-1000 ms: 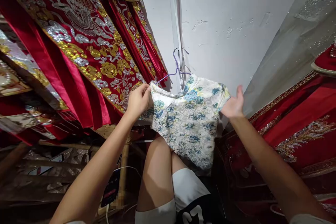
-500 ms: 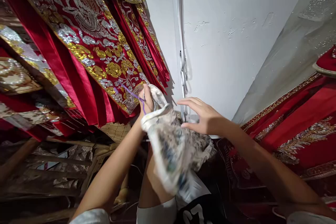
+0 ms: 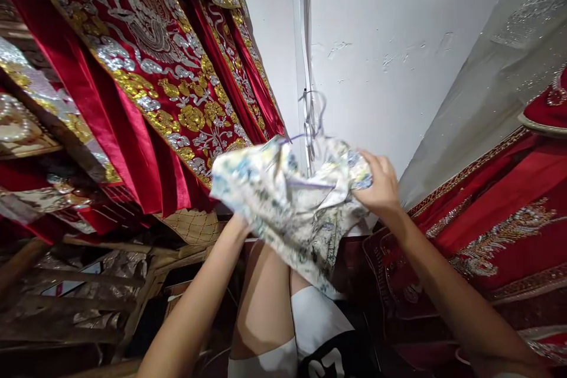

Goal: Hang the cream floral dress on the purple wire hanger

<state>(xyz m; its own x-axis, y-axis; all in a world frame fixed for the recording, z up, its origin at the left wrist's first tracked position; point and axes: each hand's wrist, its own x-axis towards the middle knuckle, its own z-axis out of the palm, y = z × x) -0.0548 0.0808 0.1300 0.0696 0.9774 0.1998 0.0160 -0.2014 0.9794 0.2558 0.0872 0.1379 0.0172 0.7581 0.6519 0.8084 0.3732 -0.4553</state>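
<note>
A small white dress with blue and green flowers (image 3: 283,201) hangs crumpled between my arms, blurred by motion. A thin purple hanger (image 3: 305,183) shows through its neck, with a wire hook (image 3: 315,107) above it against the wall. My right hand (image 3: 376,186) is closed on the dress's right shoulder. My left hand (image 3: 237,225) is hidden behind the fabric; only the wrist shows.
Red robes with gold and silver embroidery (image 3: 155,71) hang at the left. More red embroidered cloth (image 3: 500,218) lies at the right. A white wall (image 3: 381,59) with a vertical metal rail (image 3: 303,41) is ahead. A wooden frame (image 3: 88,283) stands lower left. My bare knees (image 3: 266,295) are below.
The dress was spread flat, then bunched in my left hand. My right hand, open before, has closed on the dress's right side, which is lifted and spread again.
</note>
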